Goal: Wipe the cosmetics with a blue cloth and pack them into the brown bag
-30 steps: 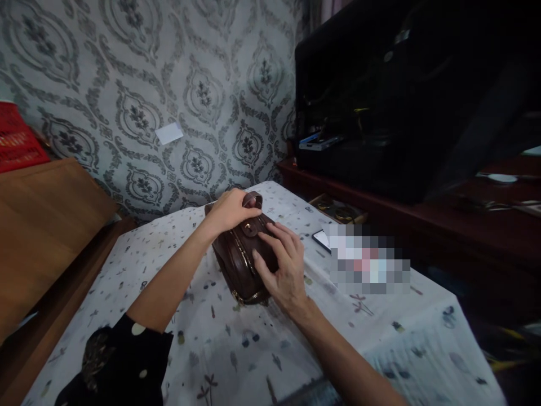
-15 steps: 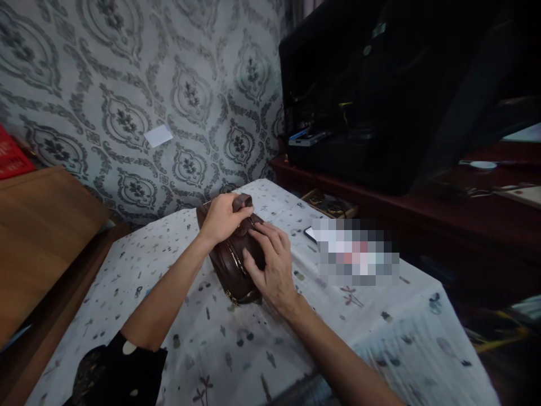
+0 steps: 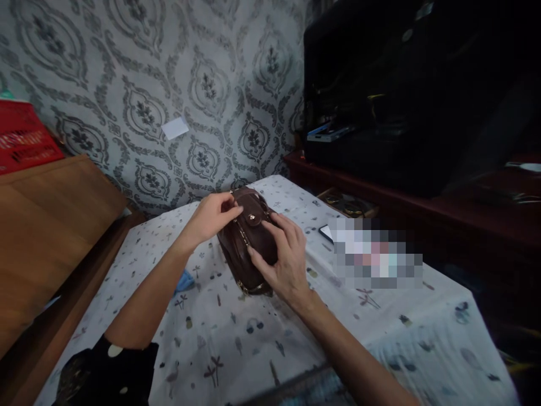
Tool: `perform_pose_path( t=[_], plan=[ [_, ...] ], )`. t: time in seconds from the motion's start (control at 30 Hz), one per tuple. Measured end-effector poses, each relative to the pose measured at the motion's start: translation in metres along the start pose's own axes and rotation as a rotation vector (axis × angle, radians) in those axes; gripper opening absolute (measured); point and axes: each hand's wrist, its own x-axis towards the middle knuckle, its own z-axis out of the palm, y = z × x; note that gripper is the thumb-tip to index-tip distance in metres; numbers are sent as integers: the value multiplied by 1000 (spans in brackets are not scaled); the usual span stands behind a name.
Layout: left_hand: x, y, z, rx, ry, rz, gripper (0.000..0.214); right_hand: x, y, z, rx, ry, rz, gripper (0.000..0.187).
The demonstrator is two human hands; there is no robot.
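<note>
A dark brown leather handbag point(image 3: 270, 248) with gold zips and a round gold stud on its top tab sits on the patterned tablecloth point(image 3: 236, 338). My left hand point(image 3: 213, 217) is at the bag's far left edge, thumb and forefinger drawn together near the far end of a gold zip point(image 3: 242, 232). What lies between those fingertips is hidden. Over the near right side of the bag rests my right hand point(image 3: 285, 254), gripping it with the thumb beside the zip and the fingers near the stud.
A blue item point(image 3: 184, 281) lies left of the bag, partly behind my left forearm. To the right is a phone-like edge point(image 3: 325, 231) beside a blurred-out patch. A wooden board point(image 3: 54, 225) flanks the table on the left, a dark cabinet point(image 3: 406, 208) on the right.
My left hand has let go of the bag's top tab, which lies flatter with its stud exposed, and has moved to the zip's far end. The view has shifted left.
</note>
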Motion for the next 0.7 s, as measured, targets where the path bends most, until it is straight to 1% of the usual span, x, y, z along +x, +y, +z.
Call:
perform_pose_path(
  t=[0.07,0.13,0.23,0.33,0.47,0.6,0.7],
  plan=[
    [-7,-3,0,87,12,-17,25,1,-2,1,-14,-23,12,47],
    [-11,-6,2,114,27,-38,28,2,-3,3,-17,-52,35,46],
    [-12,-11,6,30,50,-64,28,0,-3,5,-10,-74,42,40],
    [-13,-14,10,-57,87,-50,28,-2,-3,6,-28,-77,27,36],
    [-20,-5,11,-64,115,-53,30,-4,-2,7,-60,-76,11,34],
    [-27,9,12,-26,90,-56,30,-3,0,9,-65,-65,6,33],
    [-27,9,10,-36,59,-56,30,-4,0,8,-43,-61,3,34]
  ],
)
